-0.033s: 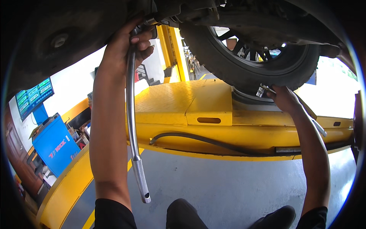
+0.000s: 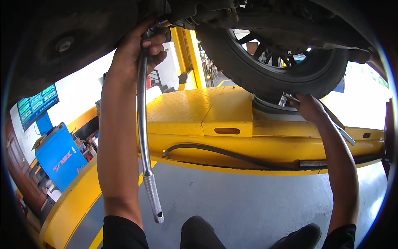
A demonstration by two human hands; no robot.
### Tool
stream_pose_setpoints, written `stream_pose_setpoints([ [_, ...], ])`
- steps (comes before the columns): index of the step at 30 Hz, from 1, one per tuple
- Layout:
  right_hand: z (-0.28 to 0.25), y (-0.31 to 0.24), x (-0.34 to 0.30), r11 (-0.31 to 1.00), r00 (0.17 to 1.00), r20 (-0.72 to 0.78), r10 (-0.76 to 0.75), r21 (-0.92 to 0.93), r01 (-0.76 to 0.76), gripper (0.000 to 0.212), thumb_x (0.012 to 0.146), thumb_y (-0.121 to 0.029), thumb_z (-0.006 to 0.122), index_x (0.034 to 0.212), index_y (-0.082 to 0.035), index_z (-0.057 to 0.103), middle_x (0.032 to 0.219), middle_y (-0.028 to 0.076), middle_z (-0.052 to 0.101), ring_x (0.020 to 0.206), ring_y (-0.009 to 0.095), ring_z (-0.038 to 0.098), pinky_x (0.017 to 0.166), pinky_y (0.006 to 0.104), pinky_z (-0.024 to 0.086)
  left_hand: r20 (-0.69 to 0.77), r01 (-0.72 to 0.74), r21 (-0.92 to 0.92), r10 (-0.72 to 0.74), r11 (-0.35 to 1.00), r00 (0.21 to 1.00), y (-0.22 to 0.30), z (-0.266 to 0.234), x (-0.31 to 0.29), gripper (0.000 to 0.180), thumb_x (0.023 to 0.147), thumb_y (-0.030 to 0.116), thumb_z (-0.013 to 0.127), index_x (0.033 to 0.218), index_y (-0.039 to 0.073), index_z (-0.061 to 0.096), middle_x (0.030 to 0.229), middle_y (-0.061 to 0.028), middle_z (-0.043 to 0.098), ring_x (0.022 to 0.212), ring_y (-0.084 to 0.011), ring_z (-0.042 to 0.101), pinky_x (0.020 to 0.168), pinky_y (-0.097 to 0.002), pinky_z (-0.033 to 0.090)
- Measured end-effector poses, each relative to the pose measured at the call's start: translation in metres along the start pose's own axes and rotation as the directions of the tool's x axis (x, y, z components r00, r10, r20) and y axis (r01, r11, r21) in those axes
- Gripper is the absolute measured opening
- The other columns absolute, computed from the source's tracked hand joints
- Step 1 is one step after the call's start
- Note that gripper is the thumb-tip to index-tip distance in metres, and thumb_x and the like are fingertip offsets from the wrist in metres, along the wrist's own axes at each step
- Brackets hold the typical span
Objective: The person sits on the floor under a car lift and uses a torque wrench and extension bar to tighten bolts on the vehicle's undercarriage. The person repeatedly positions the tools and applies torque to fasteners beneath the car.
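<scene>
High at the upper left, my left hand (image 2: 143,47) is closed around the head end of a long steel breaker bar (image 2: 143,112). A socket (image 2: 165,23) on that end reaches up to the dark underside of the car; the exact contact is hidden in shadow. The knurled handle hangs down toward the floor. At the right, my right hand (image 2: 310,108) is wrapped around a second socket wrench (image 2: 346,135), below the tire. Its shiny socket (image 2: 282,101) sticks out to the left of my fingers, and its handle runs back along my forearm.
A wheel with a black tire (image 2: 265,79) stands over a round plate on the yellow lift platform (image 2: 182,108). The car's underbody (image 2: 83,25) hangs low overhead. A black hose (image 2: 215,149) runs along the platform's side. Far left are a blue cabinet (image 2: 60,157) and a screen (image 2: 38,106).
</scene>
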State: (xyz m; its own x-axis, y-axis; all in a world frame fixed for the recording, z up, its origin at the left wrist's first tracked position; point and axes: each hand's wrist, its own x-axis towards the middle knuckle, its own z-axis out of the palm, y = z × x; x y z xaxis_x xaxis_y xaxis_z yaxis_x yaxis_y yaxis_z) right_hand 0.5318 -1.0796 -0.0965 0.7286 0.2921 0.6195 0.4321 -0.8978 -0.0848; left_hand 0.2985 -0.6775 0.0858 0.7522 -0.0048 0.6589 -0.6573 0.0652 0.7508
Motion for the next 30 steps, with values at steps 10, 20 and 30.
stream_pose_setpoints([
  [10, 0.054, 0.024, 0.004, 0.995, 0.993, -0.078, -0.092, 0.031, 0.095, 0.044, 0.098, -0.046, 0.063, 0.128, -0.014, 0.067, 0.128, 0.017, 0.066, 0.114, 0.04, 0.066, 0.094, 0.0508, 0.055, 0.435, 0.188, -0.212, -0.08, 0.959, 0.897, 0.0, -0.051, 0.028, 0.054, 0.111, 0.022, 0.049, 0.152, -0.007, 0.03, 0.07, -0.0029, 0.053, 0.049, -0.0052, 0.056, 0.056, -0.0207, 0.053],
  [20, 0.051, 0.009, 0.003, 0.993, 0.998, -0.058, 0.009, -0.117, -0.015, 0.044, 0.101, -0.037, 0.058, 0.135, -0.008, 0.055, 0.113, 0.025, 0.069, 0.101, 0.043, 0.07, 0.089, 0.0549, 0.056, 0.389, 0.144, -0.158, -0.072, 0.977, 0.918, 0.01, -0.045, 0.045, 0.045, 0.112, 0.016, 0.042, 0.148, -0.008, 0.028, 0.069, -0.0069, 0.048, 0.043, -0.0072, 0.051, 0.045, -0.0185, 0.048],
  [30, 0.041, -0.177, 0.05, 0.908, 0.933, -0.055, -0.355, 0.218, 0.358, 0.025, 0.093, -0.018, 0.061, 0.111, -0.004, 0.072, 0.105, 0.016, 0.075, 0.098, 0.036, 0.075, 0.079, 0.0462, 0.062, 0.234, 0.029, -0.026, -0.022, 0.999, 0.972, -0.031, -0.004, 0.036, 0.021, 0.11, 0.023, 0.051, 0.109, 0.002, 0.053, 0.063, 0.0047, 0.039, 0.041, 0.0006, 0.035, 0.045, -0.016, 0.035],
])
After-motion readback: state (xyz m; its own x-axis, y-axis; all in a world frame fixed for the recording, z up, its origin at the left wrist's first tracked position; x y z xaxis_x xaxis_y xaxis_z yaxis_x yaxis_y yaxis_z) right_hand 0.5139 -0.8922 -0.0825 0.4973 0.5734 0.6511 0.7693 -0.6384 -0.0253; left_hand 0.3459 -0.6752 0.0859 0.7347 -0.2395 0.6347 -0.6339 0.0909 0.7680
